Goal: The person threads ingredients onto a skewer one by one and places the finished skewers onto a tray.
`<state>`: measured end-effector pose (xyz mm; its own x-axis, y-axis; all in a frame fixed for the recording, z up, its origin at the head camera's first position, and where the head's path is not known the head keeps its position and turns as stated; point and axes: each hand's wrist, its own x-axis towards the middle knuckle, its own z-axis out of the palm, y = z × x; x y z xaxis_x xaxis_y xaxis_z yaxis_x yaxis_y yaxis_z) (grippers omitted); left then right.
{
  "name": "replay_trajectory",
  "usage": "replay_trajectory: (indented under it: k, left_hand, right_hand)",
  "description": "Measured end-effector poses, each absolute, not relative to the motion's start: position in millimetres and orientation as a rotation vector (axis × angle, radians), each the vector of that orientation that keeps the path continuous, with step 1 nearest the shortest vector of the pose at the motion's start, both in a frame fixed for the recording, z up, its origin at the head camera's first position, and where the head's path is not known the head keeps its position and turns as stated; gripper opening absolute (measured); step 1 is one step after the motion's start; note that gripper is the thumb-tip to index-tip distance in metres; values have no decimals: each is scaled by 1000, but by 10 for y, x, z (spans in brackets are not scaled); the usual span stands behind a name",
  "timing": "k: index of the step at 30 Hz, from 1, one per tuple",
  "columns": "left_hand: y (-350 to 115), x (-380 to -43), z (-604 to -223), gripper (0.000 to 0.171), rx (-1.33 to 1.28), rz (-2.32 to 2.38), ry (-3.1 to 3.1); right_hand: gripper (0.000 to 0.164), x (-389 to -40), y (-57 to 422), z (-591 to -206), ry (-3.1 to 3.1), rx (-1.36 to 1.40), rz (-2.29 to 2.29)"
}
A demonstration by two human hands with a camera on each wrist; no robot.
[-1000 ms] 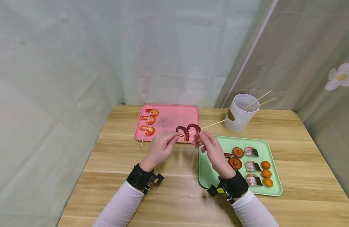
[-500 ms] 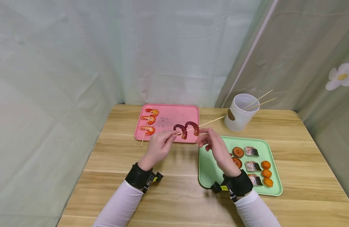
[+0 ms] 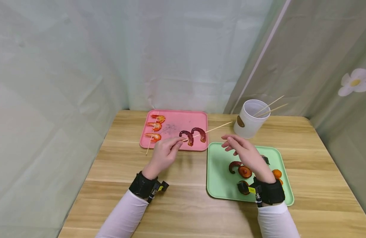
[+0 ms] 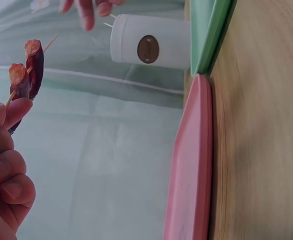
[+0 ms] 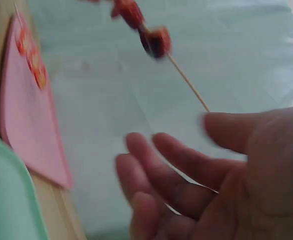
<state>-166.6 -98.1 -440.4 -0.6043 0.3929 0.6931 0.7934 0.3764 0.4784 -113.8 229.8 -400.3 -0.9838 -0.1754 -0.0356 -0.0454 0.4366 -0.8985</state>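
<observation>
My left hand [image 3: 165,152] pinches a bamboo skewer [image 3: 219,127] near one end, between thumb and forefinger. Two dark red octopus tentacles [image 3: 187,138] are threaded on it close to those fingers, and the bare far end points up and right. In the left wrist view the skewered tentacles [image 4: 35,67] hang well above the pink tray [image 4: 189,170]. My right hand [image 3: 247,153] is over the green tray [image 3: 220,188], fingers loosely bent and holding nothing. Below it lie another tentacle [image 3: 234,166] and a round brown mushroom slice [image 3: 245,172]; the wrist covers part of the other food.
On the pink tray [image 3: 183,115] at the back lies a skewer with three shrimp [image 3: 154,126]. Behind the green tray stands a white cup [image 3: 250,124] holding two skewers [image 3: 272,110]. Orange balls [image 3: 277,174] sit at the green tray's right side. A curtain hangs behind the table.
My right hand has let go of the second tentacle and moved right, over the green tray. The left hand still pinches the skewer, which has shifted slightly left.
</observation>
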Motion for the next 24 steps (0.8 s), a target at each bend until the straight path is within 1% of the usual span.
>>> replay_trajectory:
  k: [6,10,12,17,24]
  left_hand:
    - [-989,-1683,-4382,15,-1030,-1142,-2162]
    - [-991,-1684,-4363,15,-1034,-1152,-2174]
    - [-995,-1685,-4363,15,-1032,-1155,-2180]
    - [-999,-1686,-4374,14,-1030,-1152,-2186]
    - [-990,-1668,-4374,13,-1032,-1144,-2175]
  right_hand:
    - [39,-1026,2655,-4045,2732,-174,-1308]
    - [28,-982,2786,-4111,2801,-227,-1102]
    - [23,-981,2806,-4139,2808,-277,-999]
    - [17,-1023,2760,-4215,2799,-319,-864]
    - [21,-1080,2662,-4327,2760,-224,-797]
